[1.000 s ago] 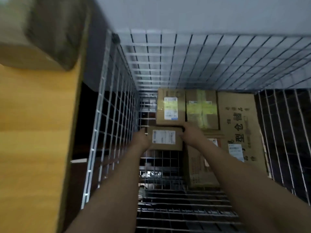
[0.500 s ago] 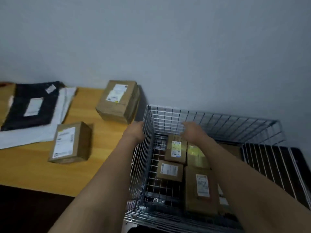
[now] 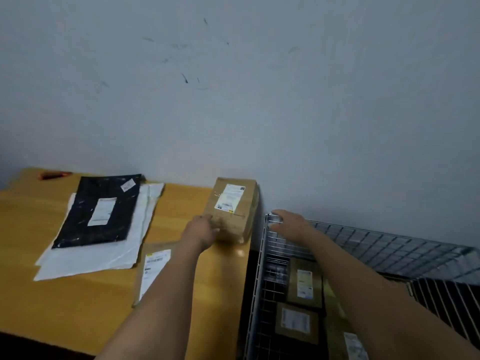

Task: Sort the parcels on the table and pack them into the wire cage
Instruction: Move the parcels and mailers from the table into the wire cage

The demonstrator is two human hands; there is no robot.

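Hazard: our left hand (image 3: 201, 229) touches the cardboard parcel (image 3: 232, 207), grip unconfirmed; our right hand (image 3: 289, 223) rests loose on the wire cage (image 3: 389, 246). One-handed lift may drop it.

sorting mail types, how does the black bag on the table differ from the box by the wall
The black bag is flat, dark and soft, lying on a white bag. The box is thick brown cardboard standing on the bare table, with the left hand against it. Both carry a white label on top.
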